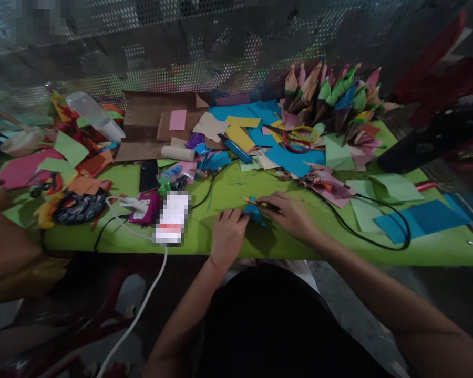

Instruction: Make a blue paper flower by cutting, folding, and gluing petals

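Observation:
Near the front edge of the green table, my left hand [228,231] is closed on a small, pointed piece of blue paper [255,214]. My right hand [287,212] is beside it and grips a pencil [250,201], whose tip points left above the paper. The fingers of both hands almost meet around the paper, so part of it is hidden. Left of my left hand lies a lit phone [173,218], its screen blurred. Beyond my hands a blue cutter [236,148] rests by yellow paper strips [242,134].
Scissors with red and yellow handles [299,139] lie on blue sheets. Rolled paper cones [339,94] stand at the back right. A black cable [405,231] loops at the right. A white cable [157,278] hangs off the front edge. Another person's arm [3,241] is at the left.

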Motion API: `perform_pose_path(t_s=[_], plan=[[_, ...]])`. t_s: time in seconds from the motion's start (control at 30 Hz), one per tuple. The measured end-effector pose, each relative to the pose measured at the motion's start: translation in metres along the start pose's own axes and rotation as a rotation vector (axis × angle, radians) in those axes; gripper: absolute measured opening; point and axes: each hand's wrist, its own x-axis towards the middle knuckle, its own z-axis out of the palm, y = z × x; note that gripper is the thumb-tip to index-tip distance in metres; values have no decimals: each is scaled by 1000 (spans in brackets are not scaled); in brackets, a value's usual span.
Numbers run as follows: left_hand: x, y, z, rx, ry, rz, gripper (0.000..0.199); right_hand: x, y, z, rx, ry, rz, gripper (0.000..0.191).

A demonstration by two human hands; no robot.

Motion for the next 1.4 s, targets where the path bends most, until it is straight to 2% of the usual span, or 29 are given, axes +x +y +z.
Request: perform_pose_path(t_s=[0.2, 0.4, 0.53, 0.63, 0.83, 0.93, 1.03, 1.23, 1.4], plan=[[-4, 3, -4, -8, 22, -30, 22, -1, -4, 19, 8, -20, -26, 21], [-14, 5, -12, -55, 67, -91, 15, -3, -3, 16, -57, -75, -89, 16], [-9, 4, -13, -71, 47, -11, 26, -4, -1, 15, -88, -74, -103, 21], [-3, 2, -8, -90, 0, 36, 26, -5, 1, 8, -103, -87, -119, 23], [0, -2, -1, -96, 42, 35, 24, -12, 9, -20, -136, -208, -262, 25], [0, -1, -2, -94, 36, 28, 25, -14, 11, -26, -224, -244, -298, 22], [1, -1, -3, -85, 29, 27, 25, -15, 10, -24, -301, -223, -348, 18], [2, 1, -6, -10, -7, 46, 29, -19, 8, -18, -365, -136, -453, 25], [1, 9, -9, 33, -86, -4, 32, -20, 11, -8, -407, -32, -422, 23]])
